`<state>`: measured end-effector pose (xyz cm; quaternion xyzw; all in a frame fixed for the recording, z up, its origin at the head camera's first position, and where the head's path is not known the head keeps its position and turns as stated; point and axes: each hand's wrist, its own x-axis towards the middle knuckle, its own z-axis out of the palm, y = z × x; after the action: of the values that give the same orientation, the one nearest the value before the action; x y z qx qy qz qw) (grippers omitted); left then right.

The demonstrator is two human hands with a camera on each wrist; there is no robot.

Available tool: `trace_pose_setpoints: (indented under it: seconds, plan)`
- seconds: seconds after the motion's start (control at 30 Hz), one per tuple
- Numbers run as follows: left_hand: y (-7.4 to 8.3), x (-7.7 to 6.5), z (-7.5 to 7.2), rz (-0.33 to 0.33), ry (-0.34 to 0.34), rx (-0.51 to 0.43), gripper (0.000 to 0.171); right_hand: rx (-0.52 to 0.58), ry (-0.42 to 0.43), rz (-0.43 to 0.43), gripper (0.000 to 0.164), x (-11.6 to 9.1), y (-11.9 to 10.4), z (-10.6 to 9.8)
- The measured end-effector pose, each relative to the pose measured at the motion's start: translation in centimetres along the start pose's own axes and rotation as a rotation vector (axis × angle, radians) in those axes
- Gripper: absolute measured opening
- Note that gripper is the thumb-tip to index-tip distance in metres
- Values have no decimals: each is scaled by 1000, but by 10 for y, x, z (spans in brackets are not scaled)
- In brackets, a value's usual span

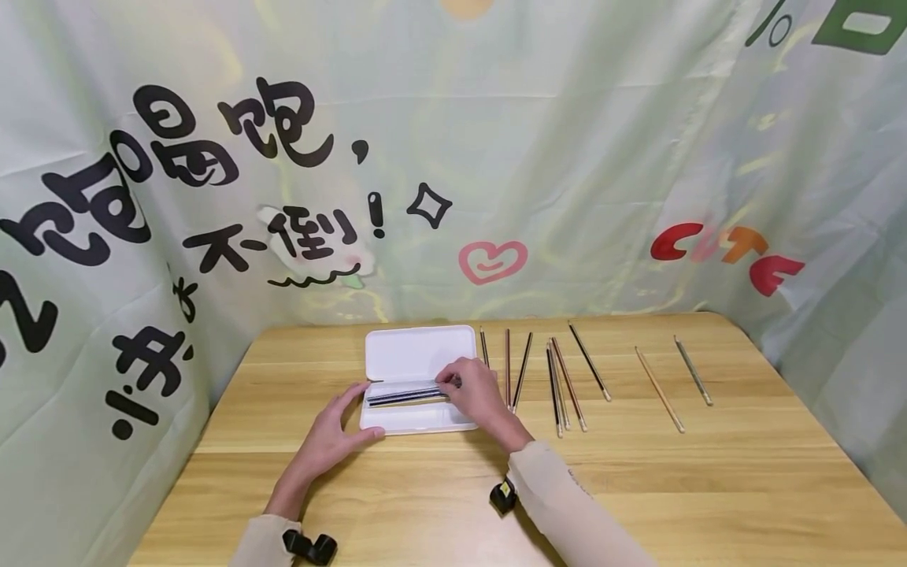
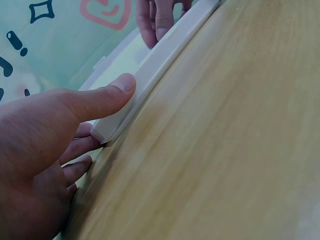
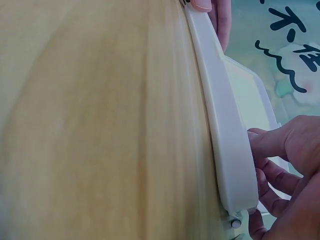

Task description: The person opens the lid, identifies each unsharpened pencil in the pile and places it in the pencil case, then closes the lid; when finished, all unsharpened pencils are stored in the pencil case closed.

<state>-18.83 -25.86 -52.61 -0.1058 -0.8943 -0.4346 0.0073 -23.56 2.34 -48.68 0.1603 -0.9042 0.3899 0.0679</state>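
A white pencil case (image 1: 418,429) lies on the table with its lid (image 1: 420,352) raised at the back. Several dark pencils (image 1: 404,396) lie lengthwise in its tray. My left hand (image 1: 333,429) holds the case's left end, the thumb on the front rim and the fingers round the side, as the left wrist view also shows. My right hand (image 1: 473,391) reaches over the right end of the tray, its curled fingers pinching the right ends of the pencils. In the right wrist view the case wall hides the right fingertips (image 3: 257,145) in part, and the pencils are out of sight.
To the right of the case lie several loose pencils: a dark one (image 1: 523,370), a brown one (image 1: 569,384), a black one (image 1: 590,361), a natural wood one (image 1: 660,390) and a grey one (image 1: 693,370). A printed cloth (image 1: 567,173) hangs behind the wooden table (image 1: 425,504).
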Motion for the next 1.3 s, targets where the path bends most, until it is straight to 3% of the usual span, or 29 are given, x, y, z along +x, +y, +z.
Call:
trace_pose_setpoints:
  seconds: [0.27,0.6,1.0,1.3]
  plan:
    - [0,1,3,4,-3,0,90,55,-2,8,15,-6,7,-10]
    - [2,5,4,19,-8,4,90,175,74,19,21,-31,22,-57]
    - [4,5,6,15,-6,21,91,90,140,15,24,-68,52,-111]
    - [-1,-2,1,11,11,36,89,71,181,68,24,-83,72,-130]
